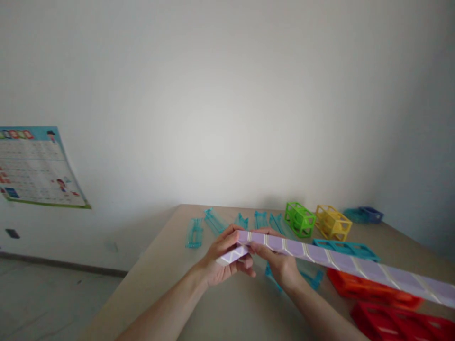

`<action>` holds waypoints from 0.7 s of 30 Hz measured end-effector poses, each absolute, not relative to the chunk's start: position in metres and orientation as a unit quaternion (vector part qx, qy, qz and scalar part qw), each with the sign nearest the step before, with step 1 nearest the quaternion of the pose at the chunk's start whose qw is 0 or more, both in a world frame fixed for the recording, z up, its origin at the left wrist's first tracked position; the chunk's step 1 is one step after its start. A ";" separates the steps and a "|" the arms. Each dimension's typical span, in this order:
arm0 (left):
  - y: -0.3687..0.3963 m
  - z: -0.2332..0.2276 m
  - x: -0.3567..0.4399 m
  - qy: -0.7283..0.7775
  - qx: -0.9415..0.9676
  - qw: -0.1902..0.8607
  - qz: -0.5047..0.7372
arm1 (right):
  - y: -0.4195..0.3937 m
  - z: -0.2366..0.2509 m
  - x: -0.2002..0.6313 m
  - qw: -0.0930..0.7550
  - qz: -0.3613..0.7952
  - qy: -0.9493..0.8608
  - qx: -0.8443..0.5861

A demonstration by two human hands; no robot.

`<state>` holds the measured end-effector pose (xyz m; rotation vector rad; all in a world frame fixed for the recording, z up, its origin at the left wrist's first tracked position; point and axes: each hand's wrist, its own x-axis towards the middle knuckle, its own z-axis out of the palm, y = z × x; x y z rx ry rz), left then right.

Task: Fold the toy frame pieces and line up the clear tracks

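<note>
Hands grip lilac strip (left end folded) above table.

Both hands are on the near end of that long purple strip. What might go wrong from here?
1. The purple segmented strip runs far past the right hand with no support; it may sag or swing into the orange frame and red frame beneath it.
2. The left hand is folding the end segment; the joint could spring back or pinch a finger.
3. A swing of the free end might knock the green cage or yellow cage.
</note>
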<state>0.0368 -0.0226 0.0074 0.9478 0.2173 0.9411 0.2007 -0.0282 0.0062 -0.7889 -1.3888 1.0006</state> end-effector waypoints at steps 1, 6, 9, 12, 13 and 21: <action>-0.023 0.008 0.037 0.104 0.437 0.779 0.438 | -0.028 0.006 0.201 0.591 0.418 -0.594 -0.351; -0.018 0.007 0.035 0.153 0.463 0.730 0.478 | -0.027 0.010 0.198 0.607 0.394 -0.593 -0.354; -0.014 0.007 0.030 0.219 0.495 0.666 0.513 | -0.027 0.015 0.197 0.609 0.390 -0.592 -0.354; -0.011 0.008 0.026 0.252 0.533 0.622 0.516 | -0.028 0.017 0.198 0.604 0.393 -0.594 -0.359; -0.011 0.009 0.025 0.253 0.540 0.614 0.518 | -0.029 0.017 0.198 0.601 0.393 -0.596 -0.359; -0.009 -0.001 0.029 0.277 0.539 0.562 0.563 | -0.034 0.020 0.194 0.585 0.399 -0.619 -0.340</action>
